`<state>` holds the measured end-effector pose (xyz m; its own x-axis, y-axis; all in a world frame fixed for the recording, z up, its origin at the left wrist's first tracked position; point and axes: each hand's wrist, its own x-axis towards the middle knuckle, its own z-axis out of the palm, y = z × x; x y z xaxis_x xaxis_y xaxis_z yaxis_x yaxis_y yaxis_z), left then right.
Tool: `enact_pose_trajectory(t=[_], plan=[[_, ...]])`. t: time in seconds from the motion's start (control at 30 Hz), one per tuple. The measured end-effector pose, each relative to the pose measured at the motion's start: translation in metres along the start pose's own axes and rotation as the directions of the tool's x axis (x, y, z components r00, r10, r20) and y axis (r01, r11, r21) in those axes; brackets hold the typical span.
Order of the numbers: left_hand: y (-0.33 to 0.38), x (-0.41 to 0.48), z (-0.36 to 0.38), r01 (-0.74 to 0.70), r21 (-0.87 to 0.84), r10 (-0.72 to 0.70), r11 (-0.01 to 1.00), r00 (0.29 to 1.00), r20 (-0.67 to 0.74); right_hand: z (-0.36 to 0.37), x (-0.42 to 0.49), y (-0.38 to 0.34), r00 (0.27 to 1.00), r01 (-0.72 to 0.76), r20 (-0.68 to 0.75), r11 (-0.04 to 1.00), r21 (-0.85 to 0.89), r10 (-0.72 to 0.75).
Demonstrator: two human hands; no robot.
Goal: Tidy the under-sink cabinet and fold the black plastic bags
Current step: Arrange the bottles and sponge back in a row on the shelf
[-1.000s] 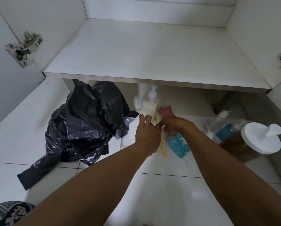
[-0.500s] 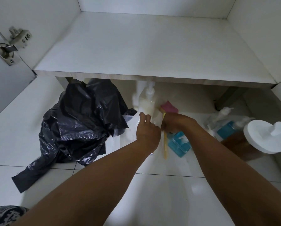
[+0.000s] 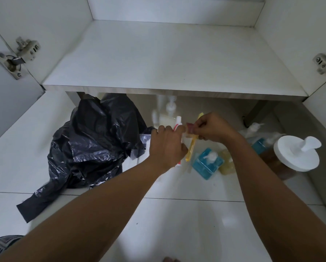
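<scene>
Here, at the far left, a metal hinge (image 3: 16,57) sits on the open cabinet door. The white cabinet shelf (image 3: 169,59) spans the upper middle of the view, bare on top. Below its front edge, a crumpled heap of black plastic bags (image 3: 94,142) lies unfolded on the white floor (image 3: 177,220), one flap trailing toward the viewer. Just right of the heap stands a clear plastic container (image 3: 141,148), partly hidden by the left hand (image 3: 166,147). That hand is closed around a white tube with red markings (image 3: 178,125), its cap end sticking up above the knuckles. Behind it stands a blurred white pump bottle (image 3: 168,114). Close beside, the right hand (image 3: 211,127) pinches a small pink piece (image 3: 190,127) and grips a yellow toothbrush-like stick (image 3: 191,150) that hangs downward; what the pink piece is cannot be told. Further right, a blue pump bottle (image 3: 205,163) and a yellowish bottle (image 3: 227,161) lie on the floor, and a brown jar with a white pump lid (image 3: 294,154) stands near the right cabinet wall.
</scene>
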<state>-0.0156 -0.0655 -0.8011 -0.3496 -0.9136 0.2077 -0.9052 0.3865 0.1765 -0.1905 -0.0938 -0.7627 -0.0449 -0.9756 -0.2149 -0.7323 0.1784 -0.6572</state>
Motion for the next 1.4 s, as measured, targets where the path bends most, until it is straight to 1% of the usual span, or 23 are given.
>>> enact_pose_trajectory(t=[0.03, 0.1, 0.17, 0.23, 0.33, 0.43, 0.57, 0.67, 0.77, 0.93, 1.1, 1.23, 1.4], plan=[[-0.008, -0.001, -0.007, 0.014, -0.084, -0.015, 0.996, 1.000, -0.006, 0.002, -0.002, -0.005, 1.000, -0.005, 0.009, 0.999, 0.039, 0.004], [-0.025, -0.006, -0.018, 0.070, -0.225, -0.065, 0.972, 0.998, 0.027, 0.013, -0.004, -0.016, 0.998, -0.013, 0.059, 0.997, 0.073, 0.009], [-0.042, -0.013, -0.025, 0.135, -0.277, -0.117, 0.951, 0.990, 0.081, 0.030, -0.007, -0.029, 0.992, -0.009, 0.126, 0.999, 0.045, 0.004], [-0.057, -0.020, -0.029, 0.179, -0.281, -0.147, 0.943, 0.980, 0.130, 0.049, -0.009, -0.039, 0.983, 0.025, 0.184, 1.000, 0.005, -0.026], [-0.076, -0.029, -0.033, 0.204, -0.263, -0.162, 0.943, 0.971, 0.173, 0.078, -0.011, -0.057, 0.970, 0.097, 0.225, 0.995, 0.005, -0.096], [-0.084, -0.034, -0.031, 0.213, -0.220, -0.161, 0.952, 0.960, 0.230, 0.102, -0.010, -0.070, 0.972, 0.164, 0.179, 0.984, -0.068, -0.150], [-0.089, -0.036, -0.024, 0.244, -0.186, -0.185, 0.952, 0.940, 0.286, 0.113, -0.003, -0.071, 0.987, 0.142, 0.092, 0.983, -0.120, -0.132], [-0.090, -0.037, -0.016, 0.232, -0.167, -0.171, 0.958, 0.934, 0.315, 0.121, -0.002, -0.067, 0.988, 0.132, 0.099, 0.976, -0.174, -0.116], [-0.091, -0.039, -0.008, 0.218, -0.124, -0.167, 0.968, 0.929, 0.329, 0.132, -0.004, -0.065, 0.981, 0.171, 0.127, 0.965, -0.199, -0.148], [-0.089, -0.042, 0.001, 0.182, -0.026, -0.166, 0.983, 0.936, 0.310, 0.144, -0.002, -0.064, 0.986, 0.154, 0.097, 0.967, -0.202, -0.137], [-0.090, -0.043, 0.009, 0.147, 0.061, -0.158, 0.987, 0.953, 0.260, 0.147, -0.001, -0.061, 0.986, 0.156, 0.094, 0.963, -0.219, -0.139], [-0.093, -0.043, 0.011, 0.115, 0.119, -0.142, 0.986, 0.956, 0.255, 0.150, 0.000, -0.059, 0.987, 0.152, 0.079, 0.967, -0.207, -0.138], [-0.100, -0.048, 0.014, 0.106, 0.100, -0.121, 0.989, 0.980, 0.160, 0.152, 0.001, -0.061, 0.985, 0.167, 0.086, 0.960, -0.227, -0.151]])
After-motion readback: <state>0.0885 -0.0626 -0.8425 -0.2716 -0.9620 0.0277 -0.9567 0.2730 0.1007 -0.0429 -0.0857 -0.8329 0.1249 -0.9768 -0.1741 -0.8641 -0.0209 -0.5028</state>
